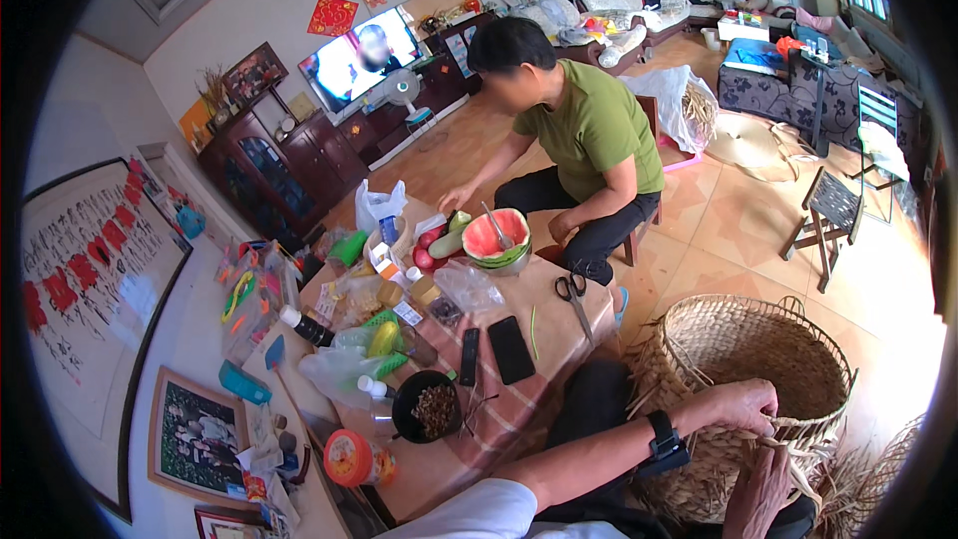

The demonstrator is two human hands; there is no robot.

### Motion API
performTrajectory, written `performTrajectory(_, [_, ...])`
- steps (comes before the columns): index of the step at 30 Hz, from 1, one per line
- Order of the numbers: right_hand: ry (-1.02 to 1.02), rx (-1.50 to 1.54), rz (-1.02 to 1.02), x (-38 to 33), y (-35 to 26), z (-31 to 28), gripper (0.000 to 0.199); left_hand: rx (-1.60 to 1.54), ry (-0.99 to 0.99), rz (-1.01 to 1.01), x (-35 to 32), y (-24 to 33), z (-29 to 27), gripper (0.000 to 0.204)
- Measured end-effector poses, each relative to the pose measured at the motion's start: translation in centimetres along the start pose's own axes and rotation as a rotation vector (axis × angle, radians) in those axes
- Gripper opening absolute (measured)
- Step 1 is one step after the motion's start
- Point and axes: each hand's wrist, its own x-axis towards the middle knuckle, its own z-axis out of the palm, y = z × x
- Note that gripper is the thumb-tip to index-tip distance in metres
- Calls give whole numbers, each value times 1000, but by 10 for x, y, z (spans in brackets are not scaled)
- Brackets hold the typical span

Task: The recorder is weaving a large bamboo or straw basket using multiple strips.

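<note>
A person's left hand (743,406) curls its fingers closed over the rim of a woven basket (738,347) just off the table's (544,291) right edge; the right hand (760,489) meets the outer wall, its grip unclear. Scissors (574,301) lie near that edge, beside a seated person (604,130) in green.

Scissors (577,305) lie on the table (555,363), left of the basket (758,334).
</note>
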Motion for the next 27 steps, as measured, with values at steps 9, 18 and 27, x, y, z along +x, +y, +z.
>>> performTrajectory(9, [10,316,140,-16,13,6,49,25,-11,81,6,-11,11,37])
performTrajectory(18, [-108,115,84,-9,-4,13,10,-60,-201,-87,-8,3,-21,35])
performTrajectory(27, [-29,-192,-321,26,32,-32,16,-44,-230,-18,-1,6,-12,39])
